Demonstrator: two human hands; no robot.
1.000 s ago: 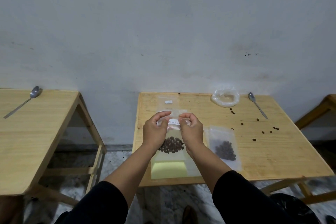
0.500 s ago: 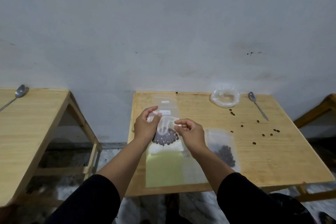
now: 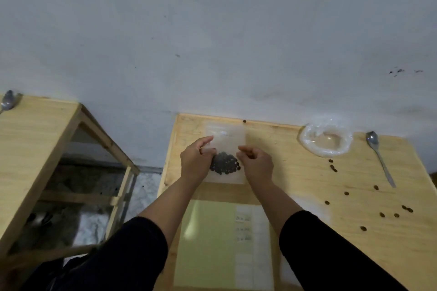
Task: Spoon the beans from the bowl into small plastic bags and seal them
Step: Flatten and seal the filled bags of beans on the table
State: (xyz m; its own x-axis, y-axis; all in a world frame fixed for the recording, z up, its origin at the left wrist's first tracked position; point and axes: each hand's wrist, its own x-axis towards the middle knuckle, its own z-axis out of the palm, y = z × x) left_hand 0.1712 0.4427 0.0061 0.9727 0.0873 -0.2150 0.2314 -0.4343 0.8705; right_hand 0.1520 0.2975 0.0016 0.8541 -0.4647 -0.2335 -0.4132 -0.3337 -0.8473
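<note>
A small clear plastic bag with a dark clump of beans inside lies flat at the far left of the wooden table. My left hand pinches the bag's left edge. At the bag's right edge my right hand has its fingertips curled together on the plastic. The clear bowl stands at the back right and looks empty of beans. A metal spoon lies to the right of it.
Loose beans are scattered over the right half of the table. A stack of bags on a pale green sheet lies at the near edge between my arms. Another wooden table with a spoon stands on the left.
The bag of beans has gone from held up between both hands to lying flat further back on the table. Both hands moved forward with it, and the view has tilted down.
</note>
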